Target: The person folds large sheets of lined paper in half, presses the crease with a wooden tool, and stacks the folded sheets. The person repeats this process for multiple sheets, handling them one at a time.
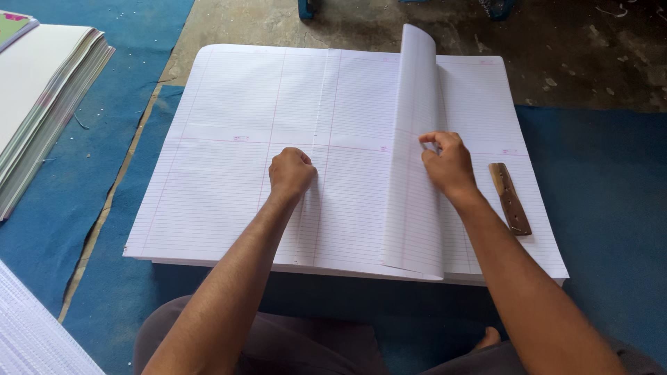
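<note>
A thick stack of large white ruled sheets (229, 104) lies on the floor in front of me. The top sheet (417, 160) is curled over from the right, its fold standing up near the stack's middle. My right hand (448, 163) pinches this curled sheet at its edge. My left hand (290, 173) is closed in a fist and presses on the flat paper just left of the fold. A brown wooden tool (509, 198) rests on the stack to the right of my right hand.
A blue mat (597, 180) covers the floor under the stack, with bare concrete (556, 48) beyond. Another pile of sheets (42, 97) sits at the far left, and more ruled paper (28, 340) at the lower left corner. My knees are below the stack.
</note>
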